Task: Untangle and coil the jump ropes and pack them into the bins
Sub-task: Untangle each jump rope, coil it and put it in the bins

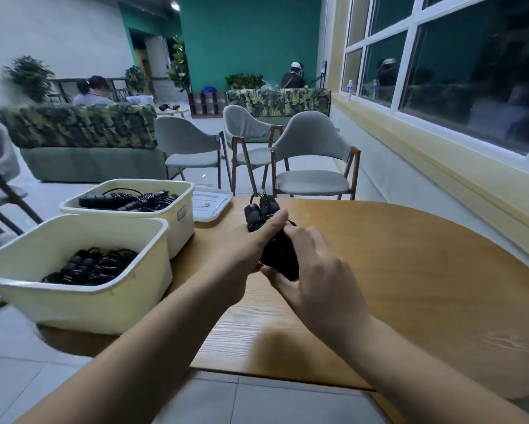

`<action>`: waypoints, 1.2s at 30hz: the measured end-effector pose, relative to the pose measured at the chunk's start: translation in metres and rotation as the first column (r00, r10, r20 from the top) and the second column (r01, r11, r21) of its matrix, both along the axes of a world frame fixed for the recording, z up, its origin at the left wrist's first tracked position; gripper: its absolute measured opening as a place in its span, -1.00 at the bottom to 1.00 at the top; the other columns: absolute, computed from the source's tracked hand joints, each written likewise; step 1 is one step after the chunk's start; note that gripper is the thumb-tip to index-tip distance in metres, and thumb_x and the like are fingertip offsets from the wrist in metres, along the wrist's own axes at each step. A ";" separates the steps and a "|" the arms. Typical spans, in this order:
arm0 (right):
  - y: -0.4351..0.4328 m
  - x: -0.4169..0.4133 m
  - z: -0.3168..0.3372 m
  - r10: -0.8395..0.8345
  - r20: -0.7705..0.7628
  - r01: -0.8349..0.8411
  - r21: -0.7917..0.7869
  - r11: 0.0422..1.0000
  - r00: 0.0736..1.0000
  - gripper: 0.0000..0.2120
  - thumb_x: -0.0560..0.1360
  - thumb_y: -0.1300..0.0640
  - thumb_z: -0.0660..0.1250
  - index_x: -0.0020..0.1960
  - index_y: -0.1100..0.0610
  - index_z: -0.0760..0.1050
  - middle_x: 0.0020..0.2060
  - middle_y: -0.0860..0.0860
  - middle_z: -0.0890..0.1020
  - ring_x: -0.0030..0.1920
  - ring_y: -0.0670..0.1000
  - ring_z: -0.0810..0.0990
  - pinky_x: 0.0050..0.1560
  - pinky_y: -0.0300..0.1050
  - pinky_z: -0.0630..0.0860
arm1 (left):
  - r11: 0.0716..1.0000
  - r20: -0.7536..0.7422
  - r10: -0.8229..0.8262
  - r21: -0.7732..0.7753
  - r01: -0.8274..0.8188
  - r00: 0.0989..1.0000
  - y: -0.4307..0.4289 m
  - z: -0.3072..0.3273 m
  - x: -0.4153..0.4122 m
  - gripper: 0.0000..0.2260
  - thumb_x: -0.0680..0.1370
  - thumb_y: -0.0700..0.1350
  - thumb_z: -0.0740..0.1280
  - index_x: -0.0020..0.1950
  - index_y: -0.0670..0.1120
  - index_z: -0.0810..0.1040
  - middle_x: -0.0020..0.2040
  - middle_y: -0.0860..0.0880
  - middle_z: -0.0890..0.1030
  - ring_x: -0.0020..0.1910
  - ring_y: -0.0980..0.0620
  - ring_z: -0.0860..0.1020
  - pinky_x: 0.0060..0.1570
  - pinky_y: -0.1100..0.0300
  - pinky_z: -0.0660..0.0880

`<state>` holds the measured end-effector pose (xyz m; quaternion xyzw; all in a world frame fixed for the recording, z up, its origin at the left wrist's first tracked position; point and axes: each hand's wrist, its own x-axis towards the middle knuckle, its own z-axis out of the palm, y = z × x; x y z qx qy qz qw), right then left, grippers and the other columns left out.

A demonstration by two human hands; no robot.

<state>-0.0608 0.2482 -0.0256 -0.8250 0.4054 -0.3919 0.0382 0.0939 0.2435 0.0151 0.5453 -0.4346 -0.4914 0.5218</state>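
L hand [251, 244], R hand [318, 270] round rope [259, 214]

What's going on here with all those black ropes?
A person is holding a bundled black jump rope over the wooden table. The left hand and the right hand both grip it, and its handles stick out at the top. Two cream bins sit at the table's left edge. The near bin and the far bin each already hold coiled ropes. The one in the hands is not in a bin yet.
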 end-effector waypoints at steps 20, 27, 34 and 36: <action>-0.027 0.182 0.041 0.304 0.167 -0.337 0.237 0.911 0.938 -0.80 0.62 0.01 0.41 0.23 -0.01 0.59 -0.08 -0.15 0.66 -0.09 -0.17 0.62 -0.07 -0.20 0.55 | 0.964 0.612 0.166 0.063 -0.257 0.773 0.042 0.041 0.248 -0.54 0.51 0.37 0.43 0.10 0.01 0.72 -0.07 0.06 0.77 -0.03 0.05 0.73 0.00 0.15 0.61; -0.042 0.208 0.026 0.177 0.140 -0.225 0.628 0.745 0.974 -0.41 0.55 -0.31 0.41 0.43 -0.03 0.38 0.16 0.03 0.66 0.09 0.12 0.69 -0.01 0.07 0.65 | 0.932 0.757 0.013 0.227 -0.282 0.653 0.025 0.002 0.279 -0.48 0.42 0.43 0.49 0.03 -0.01 0.73 -0.03 0.00 0.75 -0.04 -0.01 0.69 0.08 0.05 0.65; -0.035 0.223 0.014 0.140 0.256 -0.289 0.757 0.586 0.956 -0.41 0.63 -0.15 0.40 0.56 -0.03 0.28 0.00 0.09 0.70 -0.36 -0.07 0.63 -0.42 -0.18 0.53 | 0.917 0.919 -0.148 0.266 -0.297 0.366 0.016 0.003 0.266 -0.36 0.55 0.47 0.27 -0.10 -0.13 0.63 -0.20 -0.09 0.63 -0.20 -0.08 0.57 -0.26 0.07 0.39; -0.032 0.226 0.014 0.119 0.294 -0.307 0.753 0.582 0.948 -0.50 0.64 -0.10 0.40 0.50 -0.03 0.33 -0.01 0.08 0.69 -0.36 -0.08 0.61 -0.45 -0.22 0.50 | 0.904 0.944 -0.277 0.319 -0.284 0.179 0.021 0.006 0.255 -0.49 0.67 0.38 0.14 -0.03 -0.01 0.62 -0.18 -0.09 0.56 -0.06 -0.15 0.61 -0.14 0.05 0.42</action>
